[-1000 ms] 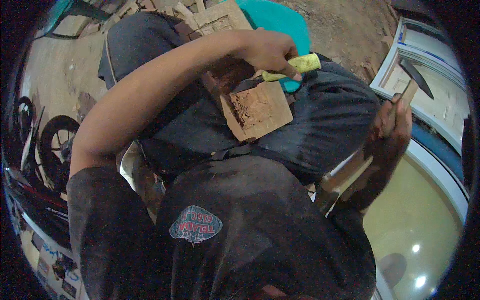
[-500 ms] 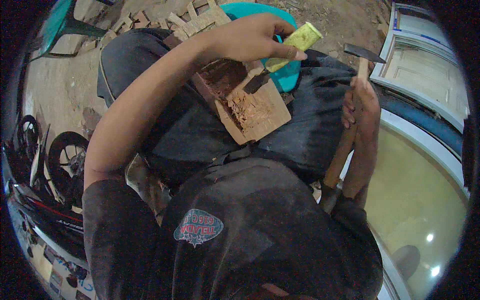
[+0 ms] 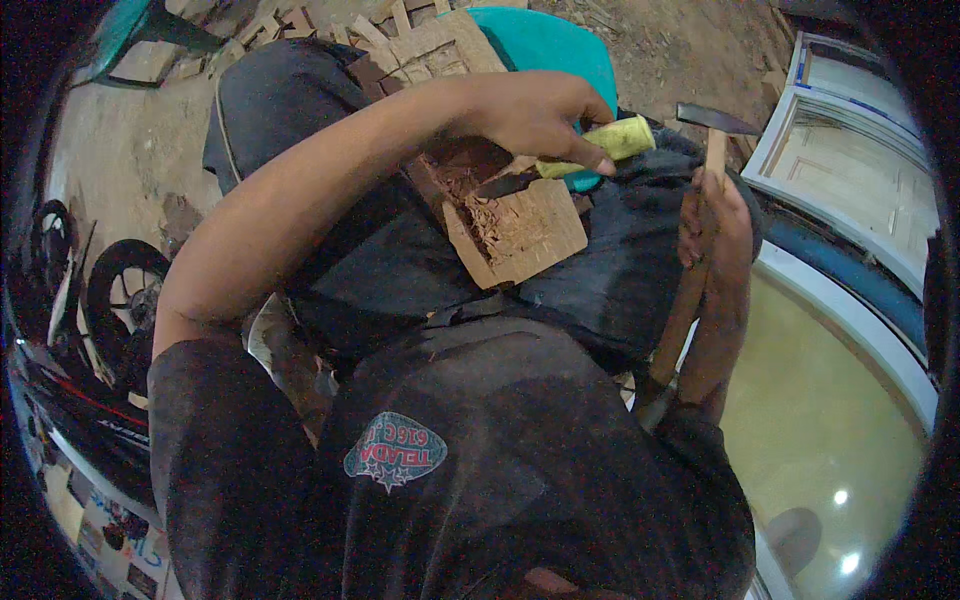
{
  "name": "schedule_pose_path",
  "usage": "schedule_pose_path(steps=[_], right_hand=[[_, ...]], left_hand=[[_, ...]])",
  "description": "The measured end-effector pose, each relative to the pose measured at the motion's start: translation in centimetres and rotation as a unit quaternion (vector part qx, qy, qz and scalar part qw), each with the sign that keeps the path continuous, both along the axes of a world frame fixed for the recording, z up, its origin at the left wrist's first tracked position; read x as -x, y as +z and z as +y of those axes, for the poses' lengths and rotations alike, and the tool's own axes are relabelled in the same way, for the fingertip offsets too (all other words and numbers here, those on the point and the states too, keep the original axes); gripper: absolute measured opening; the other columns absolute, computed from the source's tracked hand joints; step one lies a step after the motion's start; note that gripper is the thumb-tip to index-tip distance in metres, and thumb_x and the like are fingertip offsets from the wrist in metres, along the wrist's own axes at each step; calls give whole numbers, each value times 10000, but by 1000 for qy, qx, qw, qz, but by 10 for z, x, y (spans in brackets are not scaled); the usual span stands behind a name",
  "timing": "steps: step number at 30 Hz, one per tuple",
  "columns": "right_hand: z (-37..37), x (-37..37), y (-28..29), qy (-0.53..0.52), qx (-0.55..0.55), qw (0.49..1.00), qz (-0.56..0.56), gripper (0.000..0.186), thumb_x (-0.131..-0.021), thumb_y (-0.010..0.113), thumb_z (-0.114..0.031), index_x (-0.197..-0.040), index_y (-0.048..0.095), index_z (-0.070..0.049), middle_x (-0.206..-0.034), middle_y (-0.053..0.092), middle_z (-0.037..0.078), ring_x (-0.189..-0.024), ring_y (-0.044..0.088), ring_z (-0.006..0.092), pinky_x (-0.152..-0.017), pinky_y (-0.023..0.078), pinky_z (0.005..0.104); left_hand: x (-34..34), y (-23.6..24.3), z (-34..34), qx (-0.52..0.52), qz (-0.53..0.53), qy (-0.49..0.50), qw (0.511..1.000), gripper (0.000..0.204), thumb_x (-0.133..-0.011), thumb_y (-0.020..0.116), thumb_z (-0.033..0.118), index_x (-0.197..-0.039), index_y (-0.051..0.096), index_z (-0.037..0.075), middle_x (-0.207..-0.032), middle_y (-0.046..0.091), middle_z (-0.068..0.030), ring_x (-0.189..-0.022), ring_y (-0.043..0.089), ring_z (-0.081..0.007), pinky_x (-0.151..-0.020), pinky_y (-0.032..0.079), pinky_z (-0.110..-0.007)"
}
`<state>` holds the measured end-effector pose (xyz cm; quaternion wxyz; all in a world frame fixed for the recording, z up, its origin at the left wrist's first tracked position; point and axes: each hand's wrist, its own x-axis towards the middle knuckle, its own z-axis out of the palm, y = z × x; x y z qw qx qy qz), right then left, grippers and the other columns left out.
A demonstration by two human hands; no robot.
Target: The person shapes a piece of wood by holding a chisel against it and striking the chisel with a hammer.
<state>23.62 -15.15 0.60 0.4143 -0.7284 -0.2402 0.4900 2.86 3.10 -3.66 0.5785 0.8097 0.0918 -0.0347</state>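
A carved wooden block (image 3: 535, 232) rests across my thighs, with a rough hollow full of splinters and chips along its left side. My left hand (image 3: 540, 118) is closed round the yellow handle of a chisel (image 3: 628, 138). The chisel lies at a low slant, its dark blade pointing left into the hollow. To the right of the block, my right hand (image 3: 722, 215) grips the wooden shaft of a hammer (image 3: 716, 120). The hammer is held upright, its dark metal head above the fist and apart from the chisel.
A teal plastic stool (image 3: 555, 50) stands beyond my lap, beside another carved wooden piece (image 3: 435, 50). Wood scraps lie on the dirt floor. White-framed panels (image 3: 840, 150) line the right side. A motorcycle (image 3: 125, 300) stands at left, and a green chair (image 3: 125, 40) at far left.
My left hand has tipped the chisel flatter, and its blade has swung left, deeper over the hollow. The hammer in my right hand has shifted slightly. The whole view has moved a little.
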Motion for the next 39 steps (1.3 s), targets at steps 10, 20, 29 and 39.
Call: schedule_pose_path(steps=[10,20,29,39], right_hand=[[1,-3,-4,3,12,1000,27,267,-997,505,-373,-993,478,-107,-602,424,-2,-350,364,96,-298,335,251],[-27,-4,41,-118,-230,963,80,236,-1005,494,-295,-1077,518,-71,-588,454,-17,-369,384,67,-313,323,235],[-56,-25,24,-56,-163,985,28,388,-964,563,-384,-1149,495,-49,-688,516,8,-440,441,88,-333,392,242],[-31,42,21,36,91,994,-40,259,-1000,498,-344,-1071,487,-95,-639,440,-9,-410,407,87,-329,361,234]], left_hand=[[-1,-9,-1,-55,-33,-4,998,429,-881,679,399,-1025,640,-3,-805,663,-119,-724,605,-193,-662,475,-368],[-2,-14,-5,-38,-8,2,999,398,-873,686,367,-1035,644,6,-854,693,-138,-765,650,-238,-703,494,-395],[-3,-10,-2,-30,33,-26,999,490,-835,719,431,-1070,677,3,-895,707,-142,-844,674,-266,-742,510,-395],[-1,-7,-7,-71,28,-29,997,382,-864,703,348,-1014,645,2,-832,689,-117,-781,646,-195,-718,493,-376]])
